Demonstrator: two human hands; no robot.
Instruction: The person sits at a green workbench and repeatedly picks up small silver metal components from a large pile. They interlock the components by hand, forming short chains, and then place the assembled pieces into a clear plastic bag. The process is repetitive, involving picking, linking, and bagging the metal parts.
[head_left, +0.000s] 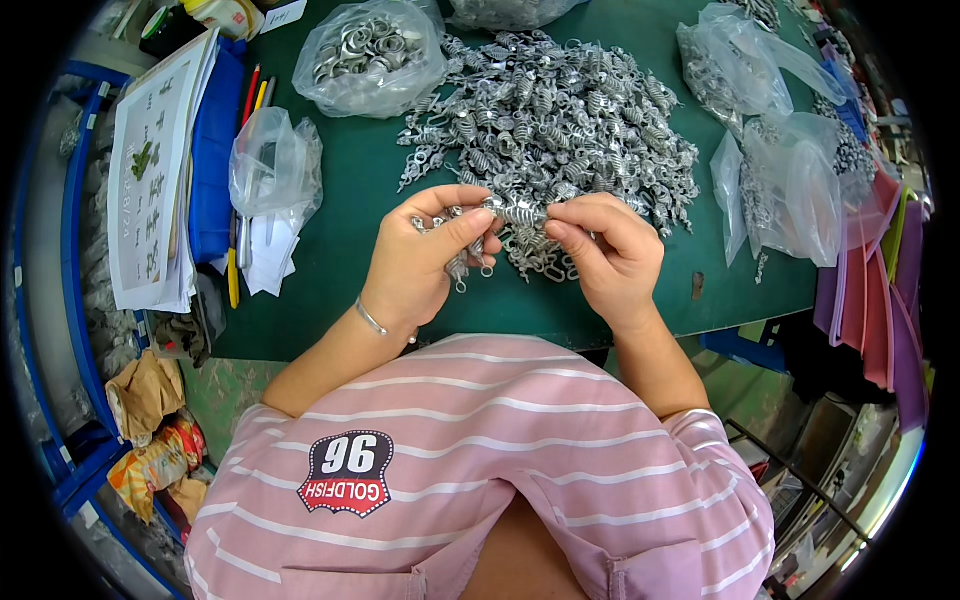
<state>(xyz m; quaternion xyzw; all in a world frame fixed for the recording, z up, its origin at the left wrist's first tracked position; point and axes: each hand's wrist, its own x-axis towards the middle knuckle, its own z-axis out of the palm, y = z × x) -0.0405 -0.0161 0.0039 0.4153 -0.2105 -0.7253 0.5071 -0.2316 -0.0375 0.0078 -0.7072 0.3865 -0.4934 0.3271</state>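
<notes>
Between my two hands a small silver ribbed metal piece (pixel 520 213) is stretched sideways, a finger pinch at each end. My left hand (pixel 425 245) grips its left end with thumb and forefinger. Several more silver pieces (pixel 457 262) with ring ends are tucked in the left palm and dangle below the fingers. My right hand (pixel 612 250) pinches the right end with thumb and forefinger, the other fingers curled. Just beyond both hands lies a big heap of similar ribbed silver pieces (pixel 560 115) on the green table (pixel 350 190). Exact details of the joined ends are too small to tell.
A clear bag of silver rings (pixel 370 55) stands left of the heap. Clear bags with metal parts (pixel 790 190) lie at the right. At the left are a crumpled plastic bag (pixel 275 165), a blue bin (pixel 212 150), printed sheets (pixel 150 170) and pens (pixel 250 95).
</notes>
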